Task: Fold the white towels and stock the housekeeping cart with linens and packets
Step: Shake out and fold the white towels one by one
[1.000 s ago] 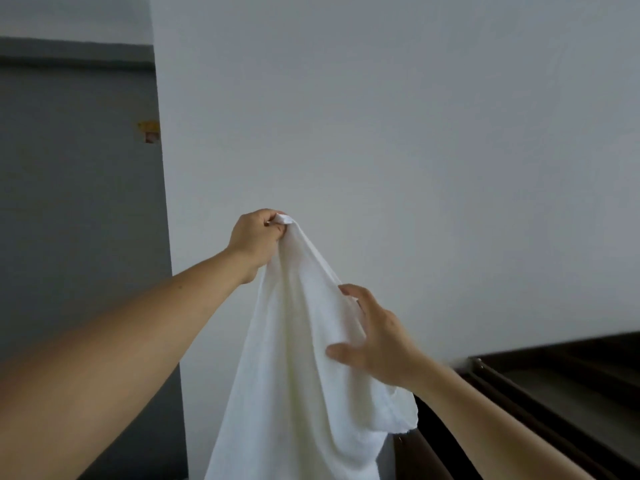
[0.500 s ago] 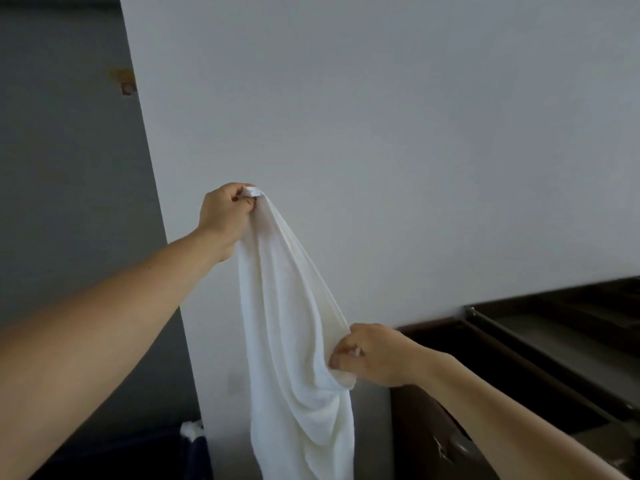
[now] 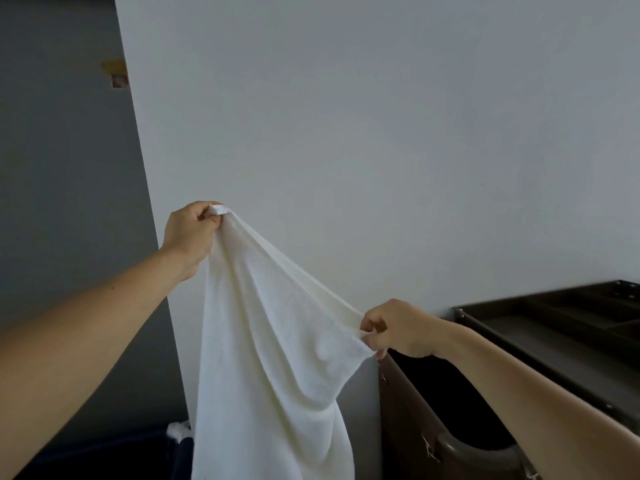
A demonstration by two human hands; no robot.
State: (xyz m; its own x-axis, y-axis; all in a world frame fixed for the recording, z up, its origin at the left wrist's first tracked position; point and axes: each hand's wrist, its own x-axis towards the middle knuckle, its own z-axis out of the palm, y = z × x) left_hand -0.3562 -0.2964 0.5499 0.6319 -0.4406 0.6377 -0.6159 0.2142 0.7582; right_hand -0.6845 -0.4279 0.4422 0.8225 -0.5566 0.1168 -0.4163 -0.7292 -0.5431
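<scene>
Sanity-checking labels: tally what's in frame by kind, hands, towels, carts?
hands: 2, left hand and right hand
towel: 1, gripped by both
cart: 1
white scrap low left: unclear, uncounted
Total: 4

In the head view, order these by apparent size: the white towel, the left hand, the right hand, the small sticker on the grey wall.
1. white towel, largest, though cut off at the bottom edge.
2. left hand and right hand: about alike, so not ranked.
3. sticker, smallest.
</scene>
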